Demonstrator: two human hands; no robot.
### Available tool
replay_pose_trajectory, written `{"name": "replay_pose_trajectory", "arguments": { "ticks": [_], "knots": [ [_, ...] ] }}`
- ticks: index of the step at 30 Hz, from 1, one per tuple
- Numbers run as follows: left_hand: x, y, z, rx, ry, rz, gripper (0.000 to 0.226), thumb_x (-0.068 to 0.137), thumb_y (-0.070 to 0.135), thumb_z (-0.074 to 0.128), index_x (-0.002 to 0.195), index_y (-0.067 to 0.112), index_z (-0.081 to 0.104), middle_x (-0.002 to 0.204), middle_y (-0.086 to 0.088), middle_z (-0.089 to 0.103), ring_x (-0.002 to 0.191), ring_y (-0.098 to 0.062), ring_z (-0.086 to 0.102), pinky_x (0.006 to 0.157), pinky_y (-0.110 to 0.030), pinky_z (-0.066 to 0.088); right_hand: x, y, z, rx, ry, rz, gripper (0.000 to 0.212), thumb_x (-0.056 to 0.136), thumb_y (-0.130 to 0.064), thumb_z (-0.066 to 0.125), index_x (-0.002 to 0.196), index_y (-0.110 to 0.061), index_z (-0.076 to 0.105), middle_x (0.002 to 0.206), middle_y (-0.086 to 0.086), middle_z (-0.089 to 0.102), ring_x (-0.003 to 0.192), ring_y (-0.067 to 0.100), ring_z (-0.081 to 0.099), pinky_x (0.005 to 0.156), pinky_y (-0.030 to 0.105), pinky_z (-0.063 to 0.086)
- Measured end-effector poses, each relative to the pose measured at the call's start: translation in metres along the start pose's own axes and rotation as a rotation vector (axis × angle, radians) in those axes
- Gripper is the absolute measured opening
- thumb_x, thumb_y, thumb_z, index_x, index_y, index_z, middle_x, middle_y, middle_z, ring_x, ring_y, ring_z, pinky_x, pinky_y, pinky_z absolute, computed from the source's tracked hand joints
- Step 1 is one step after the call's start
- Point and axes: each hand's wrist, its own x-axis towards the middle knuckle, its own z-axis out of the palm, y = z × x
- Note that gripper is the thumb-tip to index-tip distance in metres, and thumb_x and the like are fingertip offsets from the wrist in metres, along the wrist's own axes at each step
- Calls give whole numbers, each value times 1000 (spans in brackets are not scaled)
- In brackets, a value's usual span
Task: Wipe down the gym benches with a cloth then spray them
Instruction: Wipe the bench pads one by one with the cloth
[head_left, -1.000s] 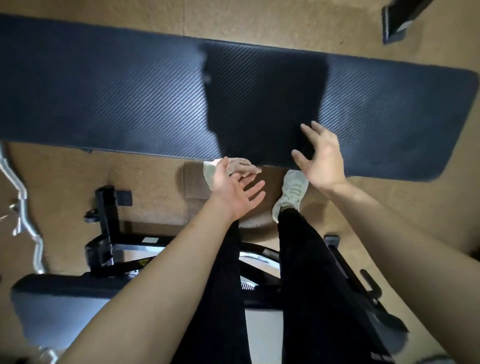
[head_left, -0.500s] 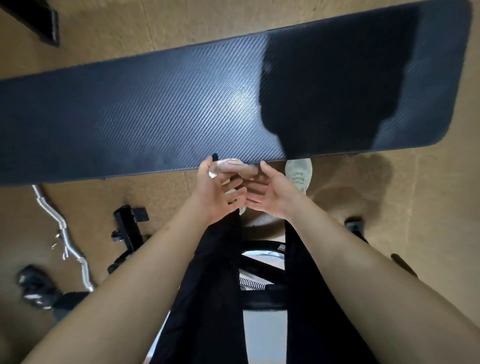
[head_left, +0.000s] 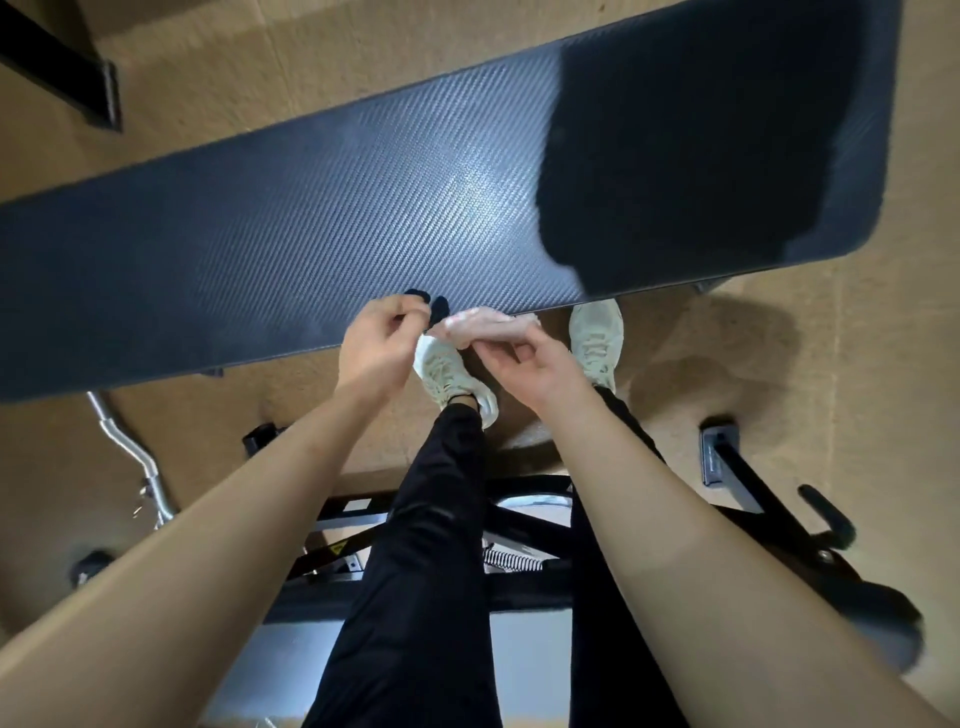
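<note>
**Pale cloth (head_left: 485, 326) bunched between both grips at the surface's near edge**

Black woven-pattern padding covers the surface (head_left: 291, 218), a long gym bench that runs slantwise across the head view. A sheen of light sits near its middle and a deep shadow (head_left: 675, 156) lies over its right end.

The cloth is drawn into a narrow roll just over the near edge, roughly midway along it, above the person's left shoe (head_left: 449, 376).

The left grip (head_left: 379, 345) is closed. Its fingers and thumb curl in tightly at the cloth's left end, and the fingertips reach over the padding. Two small dark shapes show beside those fingertips; whether they are shadow or something held cannot be told.

The right grip (head_left: 524, 364) is closed too. It pinches the cloth's right end between the thumb and the curled fingers, with the knuckles turned toward the camera.

The two grips sit close together, joined only by the cloth.

The right shoe (head_left: 597, 338) pokes out from under the near edge on the tan carpet (head_left: 857, 389). A chrome curl bar (head_left: 130, 447) lies on the floor to the left, and black metal frame parts (head_left: 737, 473) sit on the right.
</note>
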Motion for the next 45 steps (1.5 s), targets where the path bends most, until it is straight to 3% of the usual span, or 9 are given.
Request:
{"name": "replay_pose_trajectory", "arguments": {
  "ticks": [3,6,13,19,22,29,34,41,45],
  "knots": [
    [1,18,16,346,-134,204,52,99,47,58,147,27,53,151,4,48,137,-17,46,113,-39,41,-8,-22,-15,63,32,-27,34,104,-11,48,135,2,51,137,19,57,126,37,57,86,49,59],
    [2,34,40,561,-224,241,65,98,44,60,158,35,36,168,7,22,147,-24,27,118,-43,35,-16,-45,-31,124,105,-63,39,97,-9,60,136,-6,57,134,15,62,119,36,59,70,49,59],
    [-11,52,73,735,-226,122,82,97,51,58,164,28,15,172,-3,-3,151,-39,12,116,-51,33,-32,-77,-49,142,80,-150,33,104,-20,57,136,-13,57,131,11,62,116,35,59,70,43,62],
    [-14,70,80,702,-238,18,87,99,51,57,166,24,8,173,-2,-12,157,-36,2,120,-54,28,-44,-88,-49,292,-55,-188,30,108,-26,46,127,-3,51,121,16,59,136,46,45,102,60,48],
    [-18,80,87,684,-230,78,86,98,53,57,165,27,9,173,-1,-7,157,-34,6,120,-54,31,-48,-106,-60,345,-67,-179,42,109,-34,37,140,-7,50,141,12,54,144,40,36,114,59,37],
    [-21,126,133,664,-375,57,83,99,53,55,164,38,6,171,-5,-21,155,-50,-10,125,-57,14,-73,-166,-92,421,-112,-220,48,108,-41,36,141,-9,51,137,15,57,134,42,45,97,63,47],
    [-19,126,138,807,-424,32,95,95,57,59,163,41,-5,168,-7,-30,153,-54,-11,124,-60,22,-94,-210,-106,423,-85,-254,52,107,-44,39,144,-9,49,139,12,57,126,38,50,105,62,43],
    [-16,148,137,900,-434,-6,87,95,60,52,165,29,9,170,-21,-17,151,-58,11,121,-56,29,-123,-253,-104,313,-15,-371,53,100,-46,51,137,-8,54,131,9,63,120,29,58,99,60,47],
    [-22,181,144,737,-225,29,64,96,43,56,153,17,44,164,-17,29,132,-43,51,103,-46,46,-134,-267,-100,285,32,-401,47,97,-43,55,130,-8,61,106,6,64,89,12,50,103,46,42]
  ]
}}
